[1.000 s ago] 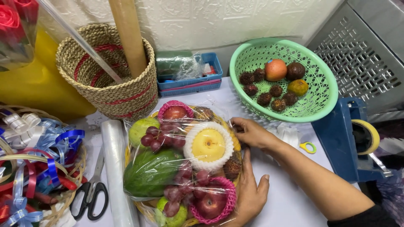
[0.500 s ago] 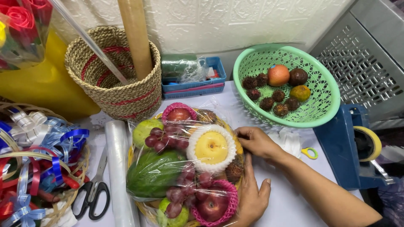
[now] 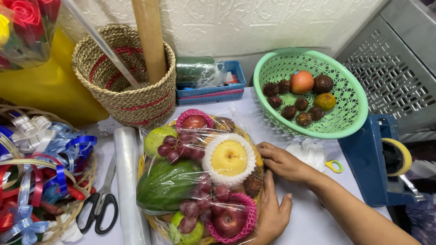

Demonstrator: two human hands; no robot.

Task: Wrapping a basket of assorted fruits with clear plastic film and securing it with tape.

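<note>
We're pressing film down on the fruit basket (image 3: 172, 181) mid-table, left hand (image 3: 272, 213) open and cupping its side, right hand (image 3: 284, 161) loosely curled on the wrap by the pear (image 3: 228, 158), both barely shifted since a moment ago, and next we'd judge that film needs keeping taut.

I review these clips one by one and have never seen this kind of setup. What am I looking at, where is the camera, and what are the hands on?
There is no machine: a person works bare-handed, and the one camera sits on their head, looking down. On the white table lies a fruit basket wrapped in clear film. Both hands press its right side: one at the upper edge, the other lower down. Which is left or right is unclear. Nearby are scissors, a film roll, a green basket of fruit, a woven basket, ribbons and a tape dispenser.
</note>
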